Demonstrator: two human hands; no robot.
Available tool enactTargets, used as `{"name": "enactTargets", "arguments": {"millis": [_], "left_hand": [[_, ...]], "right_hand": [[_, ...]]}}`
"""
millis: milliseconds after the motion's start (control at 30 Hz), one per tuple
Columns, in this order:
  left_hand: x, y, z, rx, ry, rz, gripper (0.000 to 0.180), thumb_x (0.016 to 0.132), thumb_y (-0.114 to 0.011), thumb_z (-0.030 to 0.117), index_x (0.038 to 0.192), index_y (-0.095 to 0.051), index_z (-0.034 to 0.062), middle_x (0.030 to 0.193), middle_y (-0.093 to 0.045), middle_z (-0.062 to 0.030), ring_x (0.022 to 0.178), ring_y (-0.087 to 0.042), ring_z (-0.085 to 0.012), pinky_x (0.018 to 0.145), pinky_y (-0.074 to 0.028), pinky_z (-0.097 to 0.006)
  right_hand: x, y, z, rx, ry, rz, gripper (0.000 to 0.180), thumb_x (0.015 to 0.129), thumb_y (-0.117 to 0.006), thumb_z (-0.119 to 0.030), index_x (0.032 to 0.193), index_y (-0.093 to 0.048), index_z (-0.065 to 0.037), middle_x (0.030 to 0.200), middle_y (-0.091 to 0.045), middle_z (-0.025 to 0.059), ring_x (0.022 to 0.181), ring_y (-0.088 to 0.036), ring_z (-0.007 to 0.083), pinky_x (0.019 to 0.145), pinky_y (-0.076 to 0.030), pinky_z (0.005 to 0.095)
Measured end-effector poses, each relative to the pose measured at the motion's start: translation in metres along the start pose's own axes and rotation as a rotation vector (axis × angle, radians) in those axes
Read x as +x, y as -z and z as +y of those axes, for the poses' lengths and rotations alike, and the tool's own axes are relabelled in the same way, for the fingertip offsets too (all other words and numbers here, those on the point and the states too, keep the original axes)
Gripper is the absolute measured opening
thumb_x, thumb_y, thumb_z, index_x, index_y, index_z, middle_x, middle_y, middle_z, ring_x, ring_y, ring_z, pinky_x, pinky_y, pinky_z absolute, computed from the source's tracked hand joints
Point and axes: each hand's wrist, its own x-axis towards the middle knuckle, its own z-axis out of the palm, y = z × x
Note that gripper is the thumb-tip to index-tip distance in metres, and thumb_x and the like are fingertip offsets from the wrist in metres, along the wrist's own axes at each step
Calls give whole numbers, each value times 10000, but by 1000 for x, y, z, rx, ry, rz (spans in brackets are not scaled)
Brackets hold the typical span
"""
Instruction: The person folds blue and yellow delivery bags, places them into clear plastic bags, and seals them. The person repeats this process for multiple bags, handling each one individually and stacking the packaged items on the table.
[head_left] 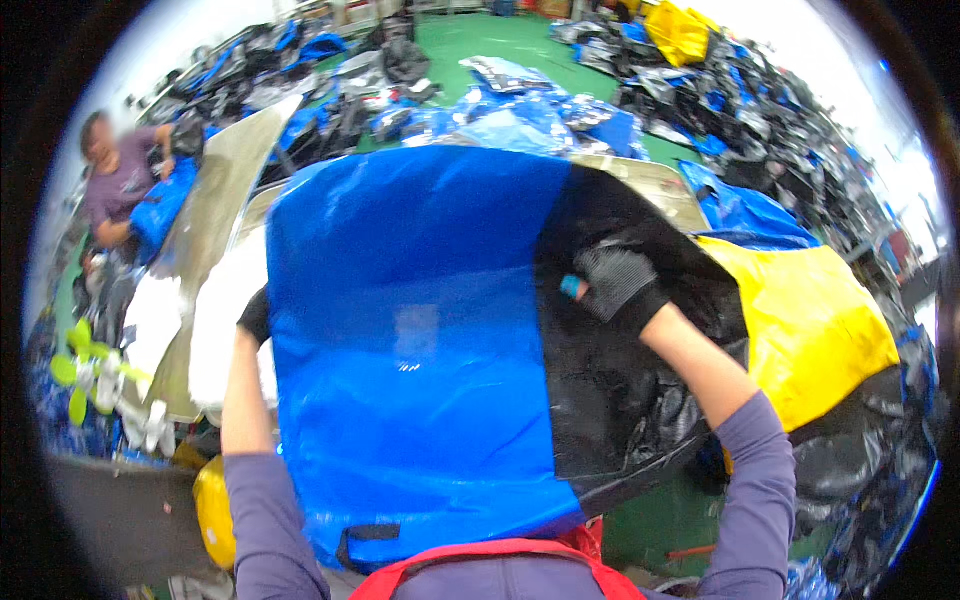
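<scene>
A big blue-and-black bag (420, 280) spreads before the wearer's chest. The gloved left hand (257, 316) meets its left edge, fingers hidden; the right (618, 285) blurs over black fabric. Neither grip is clear.

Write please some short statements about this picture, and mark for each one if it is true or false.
1. The right hand is over the black part of the blue-and-black piece. True.
2. The left hand shows completely, at the middle of the blue part. False: it is at the left edge of the piece, partly hidden by it.
3. Yellow material shows to the right of the blue-and-black piece. True.
4. The fan with yellow-green blades is on the right side of the picture. False: it is on the left side.
5. Another person at the upper left has blue material by the hands. True.
</scene>
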Motion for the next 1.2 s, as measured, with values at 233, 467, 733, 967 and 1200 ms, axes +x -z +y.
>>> {"name": "enactTargets", "arguments": {"millis": [233,467,733,967,1200], "left_hand": [[30,8,-14,1398,-433,288,384,918,-558,154,1273,-524,11,1157,-629,-123,1036,-593,-234,969,-459,-356],[53,-28,7,1257,-304,403,408,944,-521,173,1316,-488,8,1170,-621,-126,1054,-583,-222,970,-459,-343],[9,12,-3,831,-340,313,436,973,-478,195,1364,-446,5,1186,-611,-129,1075,-571,-209,970,-459,-328],[-52,-31,-43,305,-110,139,558,873,-654,256,1351,-465,38,1167,-623,-155,1058,-591,-247,957,-456,-349],[-96,-47,-41,399,-32,157,598,876,-651,280,1380,-430,44,1181,-616,-144,1068,-584,-238,951,-459,-370]], "right_hand": [[-50,-67,19,212,167,42,770,788,-652,-425,1430,-366,-111,1381,-424,240,1268,-413,410,1061,-336,472],[-46,-79,18,342,63,-113,704,814,-645,-438,1387,-429,-92,1330,-486,238,1221,-475,393,1046,-371,437],[-96,-54,92,90,-466,-525,546,908,-515,-329,1390,-416,-94,1399,-410,175,1291,-386,331,1089,-292,423],[-76,-31,32,54,-194,-338,474,965,-453,-301,1400,-401,-118,1484,-339,133,1375,-296,293,1148,-207,398],[-41,77,-1,-150,134,537,358,717,-710,-203,1051,-639,-96,1025,-637,150,1000,-568,382,883,-441,447]]}}
